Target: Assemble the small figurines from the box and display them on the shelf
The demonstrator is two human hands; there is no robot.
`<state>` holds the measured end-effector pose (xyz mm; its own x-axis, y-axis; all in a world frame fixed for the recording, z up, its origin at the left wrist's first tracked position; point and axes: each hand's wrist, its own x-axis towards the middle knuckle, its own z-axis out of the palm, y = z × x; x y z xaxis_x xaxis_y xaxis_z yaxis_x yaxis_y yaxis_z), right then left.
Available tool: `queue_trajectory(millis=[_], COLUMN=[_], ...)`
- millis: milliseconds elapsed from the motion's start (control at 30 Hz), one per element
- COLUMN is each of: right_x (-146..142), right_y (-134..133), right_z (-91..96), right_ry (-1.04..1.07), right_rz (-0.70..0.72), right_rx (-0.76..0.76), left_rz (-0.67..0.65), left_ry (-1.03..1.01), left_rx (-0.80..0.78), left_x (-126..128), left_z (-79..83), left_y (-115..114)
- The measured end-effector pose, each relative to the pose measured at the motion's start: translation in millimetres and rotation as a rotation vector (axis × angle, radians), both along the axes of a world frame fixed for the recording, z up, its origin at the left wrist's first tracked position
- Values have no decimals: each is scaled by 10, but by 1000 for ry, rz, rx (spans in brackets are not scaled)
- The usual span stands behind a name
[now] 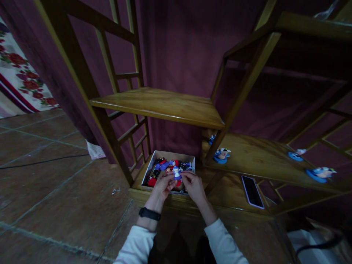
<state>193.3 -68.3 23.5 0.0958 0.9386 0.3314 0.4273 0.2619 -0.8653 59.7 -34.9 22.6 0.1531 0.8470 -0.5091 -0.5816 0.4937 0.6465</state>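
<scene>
A small blue-and-white figurine [176,173] on a round blue base is held upright between my two hands. My left hand [164,184] is closed on it from the left, fingers at its base. From the other side my right hand [194,186] pinches it near the base with thumb and fingers. Directly behind and below them sits an open cardboard box [147,175] on the low shelf, filled with several figurines [162,165] in blue, red and black. Part of the box's contents is hidden by my hands.
Wooden shelving [159,104] surrounds the box, with a board above it. On the right shelf stand figurines [221,155], including two [320,174] farther right. A phone [252,191] lies on the lower board. A cable [46,161] runs over the tiled floor [68,198].
</scene>
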Motion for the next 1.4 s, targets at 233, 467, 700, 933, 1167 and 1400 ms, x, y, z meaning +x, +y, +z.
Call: queue_trajectory(millis=[233, 467, 700, 933, 1167, 1400], right_x=[29, 2, 23, 23, 32, 9], right_y=[-61, -111, 28, 91, 93, 82], right_z=[58, 31, -191, -218, -161, -154], right_ry=[-111, -182, 58, 175, 75, 101], right_rz=[60, 101, -21, 20, 60, 99], right_rx=[58, 54, -61, -89, 9, 1], left_rz=[-45, -13, 79, 97, 74, 91], left_ry=[-4, 41, 98, 181, 176, 154], left_rx=[10, -3, 58, 258, 308, 228], left_x=[-35, -60, 14, 106, 101, 73], left_z=[-34, -39, -4, 13, 47, 17], left_y=[25, 17, -27, -81, -108, -106])
